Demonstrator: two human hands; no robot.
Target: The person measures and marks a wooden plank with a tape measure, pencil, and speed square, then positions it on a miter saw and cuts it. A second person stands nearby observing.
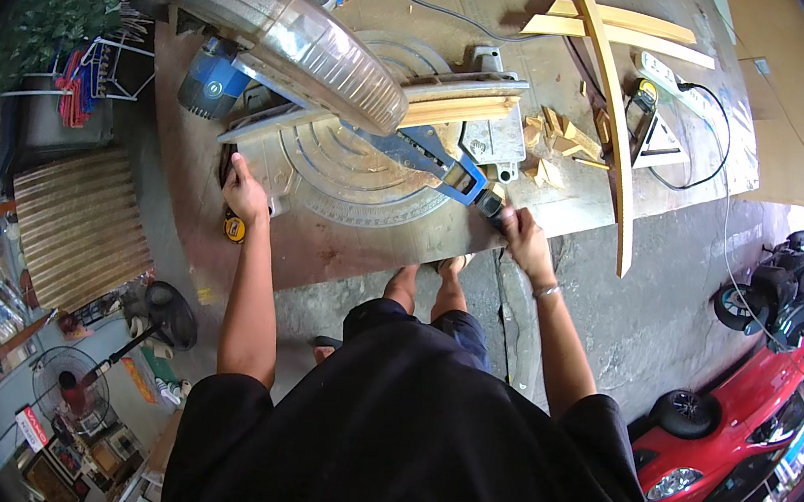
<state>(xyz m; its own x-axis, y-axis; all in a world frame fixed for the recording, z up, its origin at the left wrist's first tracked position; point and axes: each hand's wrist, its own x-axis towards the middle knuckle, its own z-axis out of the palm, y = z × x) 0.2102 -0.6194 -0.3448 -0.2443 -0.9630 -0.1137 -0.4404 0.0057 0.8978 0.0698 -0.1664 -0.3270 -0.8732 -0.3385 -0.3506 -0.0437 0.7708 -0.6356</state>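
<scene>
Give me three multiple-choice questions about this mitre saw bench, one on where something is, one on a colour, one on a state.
1. Where does the left hand rest?
A. on the left edge of the mitre saw base
B. on the long curved wooden strip
C. on the floor fan

2. What colour is the saw's motor housing?
A. red
B. blue
C. green

3. How does the right hand stand?
A. open, hanging at the side
B. flat on the workbench
C. closed around the black handle at the front of the saw's turntable arm

Answers:
1. A: the fingers lie on the base's left rim, just above a yellow tape measure.
2. B: the round housing at the saw's left is blue.
3. C: the fingers wrap the knob at the blue arm's end.
</scene>
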